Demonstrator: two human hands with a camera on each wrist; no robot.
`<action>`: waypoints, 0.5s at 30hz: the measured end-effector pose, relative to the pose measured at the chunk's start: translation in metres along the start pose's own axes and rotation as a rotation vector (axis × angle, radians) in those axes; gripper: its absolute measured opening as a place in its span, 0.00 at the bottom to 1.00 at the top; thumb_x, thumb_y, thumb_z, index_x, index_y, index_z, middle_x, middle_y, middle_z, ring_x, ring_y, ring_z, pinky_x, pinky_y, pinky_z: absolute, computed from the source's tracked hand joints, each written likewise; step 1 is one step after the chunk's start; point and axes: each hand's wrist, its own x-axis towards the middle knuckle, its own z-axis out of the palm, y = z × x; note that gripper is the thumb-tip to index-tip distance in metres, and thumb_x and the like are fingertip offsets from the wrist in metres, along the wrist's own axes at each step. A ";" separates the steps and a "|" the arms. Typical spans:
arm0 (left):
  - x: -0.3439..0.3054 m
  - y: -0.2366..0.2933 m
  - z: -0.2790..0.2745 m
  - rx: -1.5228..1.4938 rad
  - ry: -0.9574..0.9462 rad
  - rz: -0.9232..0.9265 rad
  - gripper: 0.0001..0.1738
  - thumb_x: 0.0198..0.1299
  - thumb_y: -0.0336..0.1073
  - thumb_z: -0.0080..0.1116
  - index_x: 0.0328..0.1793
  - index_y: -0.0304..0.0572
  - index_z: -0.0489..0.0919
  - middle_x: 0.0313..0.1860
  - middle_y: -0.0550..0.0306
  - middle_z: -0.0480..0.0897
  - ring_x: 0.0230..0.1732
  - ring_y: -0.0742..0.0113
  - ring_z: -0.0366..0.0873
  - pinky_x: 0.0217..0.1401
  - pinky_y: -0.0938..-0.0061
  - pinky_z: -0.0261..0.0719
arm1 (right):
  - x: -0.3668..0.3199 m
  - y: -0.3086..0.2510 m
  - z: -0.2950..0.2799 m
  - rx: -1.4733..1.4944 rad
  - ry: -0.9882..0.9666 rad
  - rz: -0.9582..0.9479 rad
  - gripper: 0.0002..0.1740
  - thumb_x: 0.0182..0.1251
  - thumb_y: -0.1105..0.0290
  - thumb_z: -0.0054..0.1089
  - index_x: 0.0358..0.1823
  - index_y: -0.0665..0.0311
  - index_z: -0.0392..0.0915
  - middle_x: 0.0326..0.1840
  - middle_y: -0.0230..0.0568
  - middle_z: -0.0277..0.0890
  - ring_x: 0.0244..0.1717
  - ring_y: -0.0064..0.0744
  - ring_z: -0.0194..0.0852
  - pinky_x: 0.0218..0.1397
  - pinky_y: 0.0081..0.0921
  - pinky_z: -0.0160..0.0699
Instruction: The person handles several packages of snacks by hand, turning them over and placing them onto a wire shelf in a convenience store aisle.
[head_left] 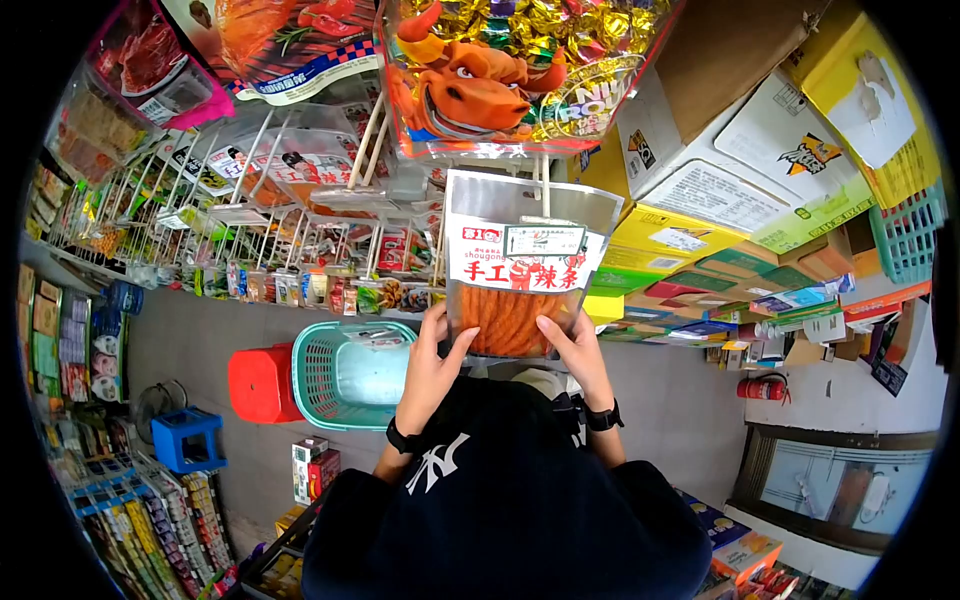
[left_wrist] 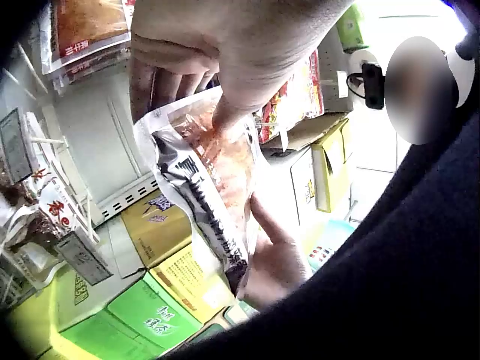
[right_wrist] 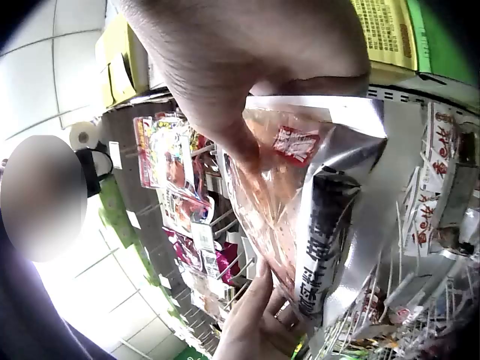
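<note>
A clear-and-white bag of orange-red spicy strips (head_left: pixel 505 315), printed with red characters, is held between both hands in front of the chest. My left hand (head_left: pixel 432 368) grips its lower left corner, thumb on the front and fingers behind. At the lower right corner my right hand (head_left: pixel 580 362) holds it the same way. A price tag (head_left: pixel 545 241) on a rack hook overlaps the bag's upper part in the head view. Both wrist views show the bag side-on, with a thumb pressing its clear front at each edge.
Above the bag hangs a large snack pack with a red bull (head_left: pixel 475 90). A wire rack (head_left: pixel 180 210) of snack packs runs left. Stacked cartons (head_left: pixel 720 200) stand right. On the floor are a teal basket (head_left: pixel 310 375), a red stool (head_left: pixel 262 384) and a blue stool (head_left: pixel 188 440).
</note>
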 end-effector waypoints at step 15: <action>-0.015 -0.026 -0.002 0.014 -0.074 -0.092 0.15 0.55 0.28 0.57 0.45 0.31 0.66 0.30 0.53 0.79 0.26 0.72 0.75 0.31 0.80 0.71 | -0.011 0.033 -0.005 -0.244 -0.028 -0.110 0.22 0.50 0.69 0.67 0.46 0.67 0.71 0.38 0.33 0.75 0.39 0.18 0.69 0.44 0.18 0.68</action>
